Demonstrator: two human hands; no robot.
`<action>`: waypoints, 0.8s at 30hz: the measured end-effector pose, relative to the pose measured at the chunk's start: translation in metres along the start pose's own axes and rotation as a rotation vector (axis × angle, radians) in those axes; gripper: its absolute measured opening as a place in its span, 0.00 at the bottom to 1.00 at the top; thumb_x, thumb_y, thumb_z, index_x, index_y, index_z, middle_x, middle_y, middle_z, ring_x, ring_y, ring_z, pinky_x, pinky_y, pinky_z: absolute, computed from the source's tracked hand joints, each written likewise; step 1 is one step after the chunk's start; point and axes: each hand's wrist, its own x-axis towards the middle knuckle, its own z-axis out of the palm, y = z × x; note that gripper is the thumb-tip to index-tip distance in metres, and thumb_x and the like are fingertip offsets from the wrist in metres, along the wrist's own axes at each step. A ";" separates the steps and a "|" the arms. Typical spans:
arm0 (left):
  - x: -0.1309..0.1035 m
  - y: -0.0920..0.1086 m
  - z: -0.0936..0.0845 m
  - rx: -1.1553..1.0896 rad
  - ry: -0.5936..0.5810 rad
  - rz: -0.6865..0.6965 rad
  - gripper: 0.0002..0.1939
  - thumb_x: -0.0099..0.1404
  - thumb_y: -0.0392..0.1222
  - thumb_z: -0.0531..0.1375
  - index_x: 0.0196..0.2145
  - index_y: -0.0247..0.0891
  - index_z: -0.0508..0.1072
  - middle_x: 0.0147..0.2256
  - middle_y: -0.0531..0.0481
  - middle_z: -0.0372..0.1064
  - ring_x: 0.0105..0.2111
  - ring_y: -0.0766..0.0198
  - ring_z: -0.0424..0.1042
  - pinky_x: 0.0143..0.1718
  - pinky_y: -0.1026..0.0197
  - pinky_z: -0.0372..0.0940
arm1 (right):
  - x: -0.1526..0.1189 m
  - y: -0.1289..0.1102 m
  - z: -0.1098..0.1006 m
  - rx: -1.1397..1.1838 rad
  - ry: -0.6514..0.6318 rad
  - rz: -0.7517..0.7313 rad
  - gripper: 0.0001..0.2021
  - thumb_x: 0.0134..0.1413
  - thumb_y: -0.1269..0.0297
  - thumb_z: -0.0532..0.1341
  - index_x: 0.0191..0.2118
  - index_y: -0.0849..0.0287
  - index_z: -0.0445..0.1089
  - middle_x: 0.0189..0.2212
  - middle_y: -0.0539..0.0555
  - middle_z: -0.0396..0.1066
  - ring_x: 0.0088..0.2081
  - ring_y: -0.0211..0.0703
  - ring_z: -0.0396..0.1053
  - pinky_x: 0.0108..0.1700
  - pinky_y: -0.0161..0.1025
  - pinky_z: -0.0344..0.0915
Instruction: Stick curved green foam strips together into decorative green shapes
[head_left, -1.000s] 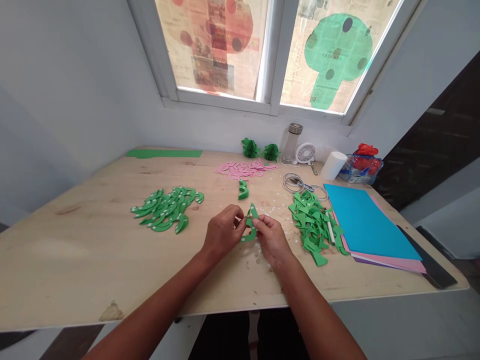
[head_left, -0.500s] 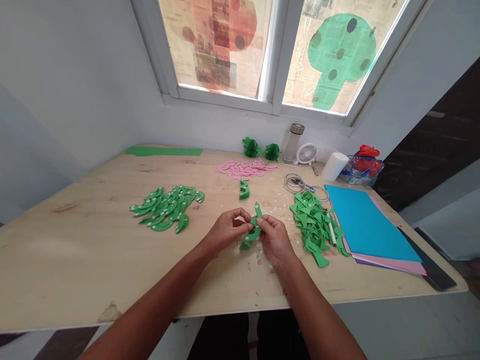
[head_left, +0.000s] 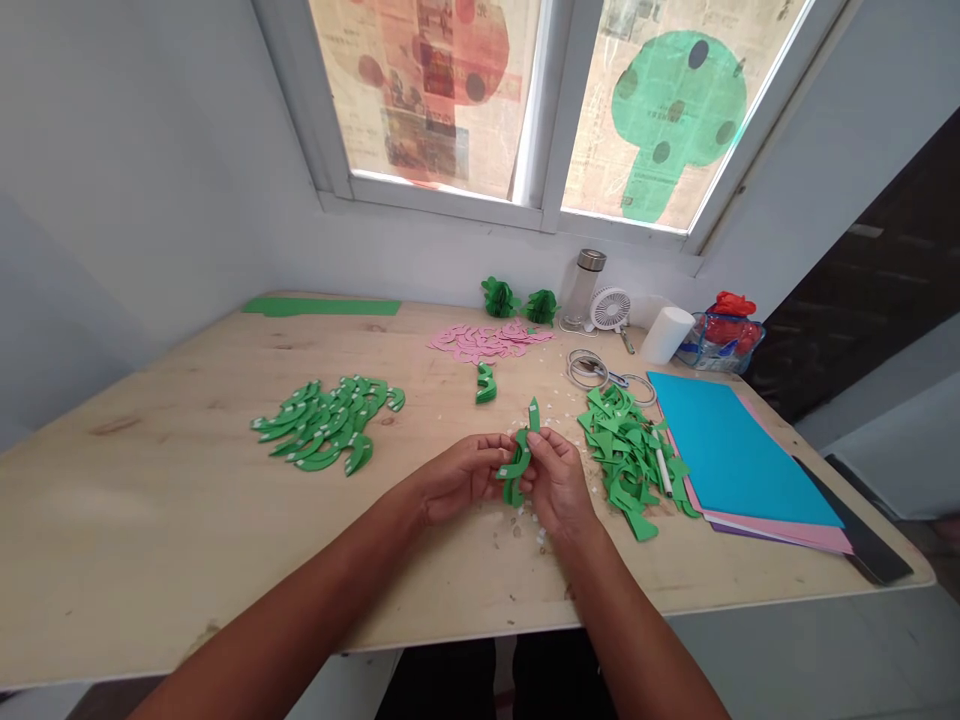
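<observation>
Between my hands, above the table near its front edge, is a curved green paper piece (head_left: pixel 517 462) with small white squares on it. My right hand (head_left: pixel 556 478) pinches it from the right, thumb on its upper part. My left hand (head_left: pixel 466 474) closes on its left side, fingertips against the paper. Straight beyond stands a small folded green piece (head_left: pixel 486 383). To the left lies a pile of curved green pieces (head_left: pixel 330 422) with white squares. Tiny white bits are scattered by my right hand.
Green scraps (head_left: pixel 626 455) with a white pen (head_left: pixel 663 468) lie right, beside blue sheets (head_left: pixel 739 450). Farther back are pink cutouts (head_left: pixel 487 341), tape rolls (head_left: pixel 587 369), a bottle (head_left: pixel 583 288), a small fan (head_left: pixel 610 309), a white roll (head_left: pixel 667 335) and a clear bag (head_left: pixel 721 340).
The green piece has turned and shifted slightly right between my hands. My left fingers have moved from a pinch at its middle to its lower left side. The view has shifted slightly.
</observation>
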 end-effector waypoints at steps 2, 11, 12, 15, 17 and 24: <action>0.000 -0.002 0.003 -0.039 -0.034 0.014 0.13 0.54 0.40 0.65 0.38 0.35 0.72 0.32 0.45 0.72 0.31 0.63 0.72 0.40 0.57 0.64 | -0.001 -0.001 -0.001 0.008 -0.018 0.006 0.12 0.38 0.59 0.69 0.26 0.58 0.66 0.18 0.45 0.66 0.13 0.27 0.49 0.13 0.29 0.44; -0.004 -0.007 0.000 -0.057 0.010 0.126 0.12 0.51 0.38 0.67 0.34 0.33 0.73 0.29 0.49 0.67 0.27 0.68 0.65 0.31 0.65 0.61 | 0.001 0.000 0.000 0.030 -0.061 -0.102 0.08 0.39 0.62 0.69 0.26 0.57 0.71 0.24 0.50 0.73 0.27 0.40 0.69 0.32 0.37 0.65; -0.004 -0.007 -0.001 -0.056 -0.001 0.121 0.11 0.52 0.39 0.66 0.33 0.33 0.73 0.29 0.49 0.66 0.27 0.68 0.64 0.30 0.65 0.61 | 0.000 -0.001 0.000 0.028 -0.064 -0.096 0.08 0.40 0.62 0.69 0.26 0.57 0.72 0.24 0.50 0.74 0.28 0.40 0.69 0.33 0.38 0.66; -0.004 -0.007 -0.001 -0.060 -0.057 0.110 0.09 0.56 0.41 0.64 0.32 0.32 0.73 0.27 0.50 0.64 0.26 0.68 0.64 0.29 0.65 0.60 | -0.002 -0.003 0.001 0.031 -0.094 -0.084 0.07 0.41 0.62 0.68 0.27 0.58 0.73 0.25 0.50 0.74 0.29 0.40 0.70 0.36 0.38 0.66; -0.004 -0.008 -0.002 -0.059 -0.074 0.105 0.09 0.57 0.41 0.63 0.32 0.32 0.72 0.27 0.50 0.63 0.26 0.68 0.64 0.27 0.65 0.59 | -0.003 -0.004 0.002 0.040 -0.133 -0.085 0.06 0.42 0.63 0.68 0.27 0.58 0.74 0.25 0.51 0.75 0.31 0.41 0.70 0.38 0.38 0.66; -0.008 -0.005 0.000 -0.008 0.025 0.161 0.10 0.52 0.39 0.67 0.25 0.33 0.69 0.25 0.51 0.64 0.24 0.70 0.64 0.24 0.67 0.59 | -0.002 -0.004 0.002 0.053 -0.136 -0.096 0.05 0.43 0.64 0.67 0.29 0.58 0.75 0.32 0.52 0.77 0.34 0.42 0.71 0.40 0.39 0.65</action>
